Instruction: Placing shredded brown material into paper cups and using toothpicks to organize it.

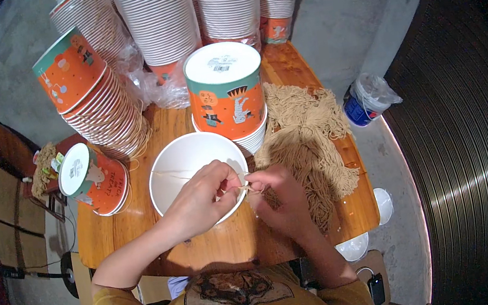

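A white paper bucket point(179, 152) stands mouth up at the table's front, its inside facing me. A thin pale string point(169, 175) runs across its opening from the left side into my fingers. My left hand point(201, 196) reaches over the bucket, thumb and fingers pinched on the string near the right rim. Beside it, just past the rim, my right hand point(282, 199) is also closed in a pinch on the string; the fingertips nearly meet. Under and behind the right hand lies a heap of tan strings point(309, 130), draped to the table's front.
Upside-down orange and green paper buckets point(227, 103) stand stacked behind the bowl-like one. More stacks lean at left point(82, 80), with a short one point(98, 181) in front. Plastic-wrapped white stacks point(158, 23) fill the back. A blue and white pail point(365, 102) sits right of the wooden table point(207, 250).
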### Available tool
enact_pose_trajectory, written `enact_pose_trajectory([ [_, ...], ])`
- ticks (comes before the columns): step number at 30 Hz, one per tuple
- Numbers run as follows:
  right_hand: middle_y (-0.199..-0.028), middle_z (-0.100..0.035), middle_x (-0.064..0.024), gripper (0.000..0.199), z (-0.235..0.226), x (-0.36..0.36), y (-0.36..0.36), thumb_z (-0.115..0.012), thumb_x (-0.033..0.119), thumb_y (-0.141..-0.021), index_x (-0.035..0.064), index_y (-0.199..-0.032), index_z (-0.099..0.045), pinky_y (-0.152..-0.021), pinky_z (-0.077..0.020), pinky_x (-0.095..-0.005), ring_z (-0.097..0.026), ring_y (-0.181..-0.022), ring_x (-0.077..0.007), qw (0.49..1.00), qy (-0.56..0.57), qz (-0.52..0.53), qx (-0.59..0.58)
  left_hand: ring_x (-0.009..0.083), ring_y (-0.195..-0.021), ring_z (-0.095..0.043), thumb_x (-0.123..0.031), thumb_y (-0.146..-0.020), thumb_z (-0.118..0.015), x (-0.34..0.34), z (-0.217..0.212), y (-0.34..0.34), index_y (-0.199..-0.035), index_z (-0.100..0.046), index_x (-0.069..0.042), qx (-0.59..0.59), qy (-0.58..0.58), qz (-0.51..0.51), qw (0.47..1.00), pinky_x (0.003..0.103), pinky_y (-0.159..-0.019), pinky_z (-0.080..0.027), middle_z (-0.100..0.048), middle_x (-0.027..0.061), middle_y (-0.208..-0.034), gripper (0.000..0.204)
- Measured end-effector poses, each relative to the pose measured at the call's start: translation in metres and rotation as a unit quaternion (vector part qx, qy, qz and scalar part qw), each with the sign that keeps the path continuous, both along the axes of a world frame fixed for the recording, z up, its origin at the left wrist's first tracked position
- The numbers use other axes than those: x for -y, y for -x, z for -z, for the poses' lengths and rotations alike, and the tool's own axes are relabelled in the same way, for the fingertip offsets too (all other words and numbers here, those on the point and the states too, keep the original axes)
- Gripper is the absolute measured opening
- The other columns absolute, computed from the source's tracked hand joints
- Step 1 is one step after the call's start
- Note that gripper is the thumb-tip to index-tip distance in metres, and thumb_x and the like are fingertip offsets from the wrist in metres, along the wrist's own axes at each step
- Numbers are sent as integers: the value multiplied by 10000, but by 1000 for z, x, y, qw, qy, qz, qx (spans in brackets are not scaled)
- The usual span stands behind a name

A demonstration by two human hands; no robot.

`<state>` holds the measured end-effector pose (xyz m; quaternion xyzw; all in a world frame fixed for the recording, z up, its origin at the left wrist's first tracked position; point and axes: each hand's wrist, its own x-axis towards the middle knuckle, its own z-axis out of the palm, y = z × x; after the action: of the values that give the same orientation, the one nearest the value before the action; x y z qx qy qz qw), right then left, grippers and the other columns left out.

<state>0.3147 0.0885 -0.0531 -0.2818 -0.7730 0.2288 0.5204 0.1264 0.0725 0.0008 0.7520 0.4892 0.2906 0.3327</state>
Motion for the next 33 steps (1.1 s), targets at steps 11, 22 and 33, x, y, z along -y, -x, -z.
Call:
enact_pose_trajectory([
  [11, -839, -560, -87, 316, 4, -1, 3, -728, 99, -765, 103, -1023, -546, -640, -474, -412, -576, -753, -282, 994, -65, 58, 58, 264, -783, -558, -110, -866, -600, 3, -4, -3, -894, -541, -7, -1, -1, -16, 1000, 364, -698, -458, -530, 120, -833, 122],
  [22, -830, -529, -93, 299, 14, 2, -10, -721, 101, -736, 99, -969, -533, -648, -481, -396, -553, -738, -301, 976, -130, 87, 150, 304, -810, -566, -49, -846, -577, 6, -2, 5, -889, -538, 5, -30, -55, -18, 998, 378, -706, -460, -546, 145, -835, 79],
  [33, -854, -556, -97, 250, 1, 2, -15, -707, 92, -771, 93, -968, -553, -666, -480, -393, -565, -774, -305, 987, -87, 38, 132, 300, -747, -592, -133, -876, -605, 12, -3, 9, -930, -518, -9, -39, -49, -24, 998, 379, -660, -470, -571, 138, -811, 162],
])
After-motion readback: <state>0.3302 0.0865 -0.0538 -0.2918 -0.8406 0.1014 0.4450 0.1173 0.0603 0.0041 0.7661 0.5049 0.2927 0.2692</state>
